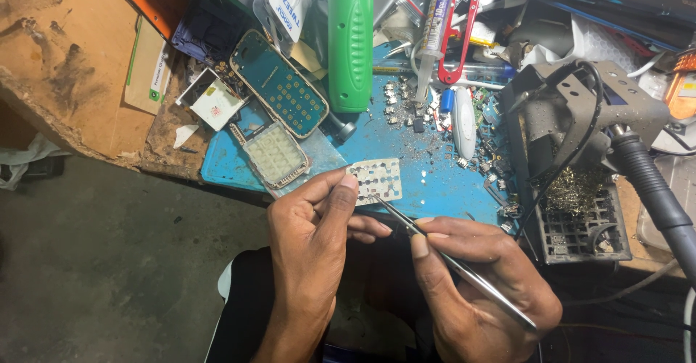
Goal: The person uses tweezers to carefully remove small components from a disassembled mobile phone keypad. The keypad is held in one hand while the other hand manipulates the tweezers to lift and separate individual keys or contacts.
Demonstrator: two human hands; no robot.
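head view: hands over blue mat [428, 174]
left hand [308, 243]: fingers pinching white keypad sheet [377, 180]
right hand [478, 283]: fingers gripping tweezers [453, 261], tips touching sheet

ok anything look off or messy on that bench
Yes. Small loose parts and solder bits lie strewn over the blue mat. A circuit board and a keypad frame lie askew at its left end. The left hand holds a white sheet, with the right hand holding tweezers to it.
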